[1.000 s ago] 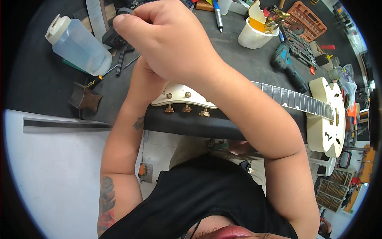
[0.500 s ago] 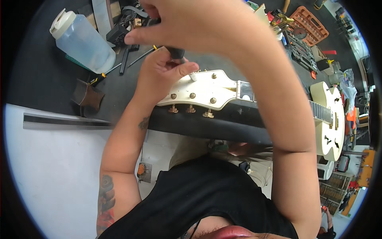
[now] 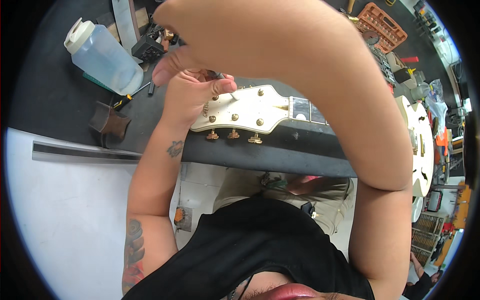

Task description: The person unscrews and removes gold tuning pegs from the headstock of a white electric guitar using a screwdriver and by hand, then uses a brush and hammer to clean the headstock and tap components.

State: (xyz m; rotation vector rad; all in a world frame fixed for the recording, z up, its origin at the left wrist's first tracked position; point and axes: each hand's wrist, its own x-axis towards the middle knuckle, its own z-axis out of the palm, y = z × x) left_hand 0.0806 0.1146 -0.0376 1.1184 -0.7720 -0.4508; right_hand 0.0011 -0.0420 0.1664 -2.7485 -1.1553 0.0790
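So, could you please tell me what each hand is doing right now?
Left hand: closed on the headstock tip.
Right hand: raised close to the camera; grip cannot be told.

Guitar headstock (image 3: 240, 112) on the bench mat (image 3: 55, 95), squeeze bottle (image 3: 102, 55) to its left, socket tray (image 3: 384, 26) far right.

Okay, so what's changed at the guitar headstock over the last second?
The right hand rose off the headstock, uncovering it. The left hand now grips the headstock's end, with a small dark tool between the hands. The bottle and the guitar body stayed put.
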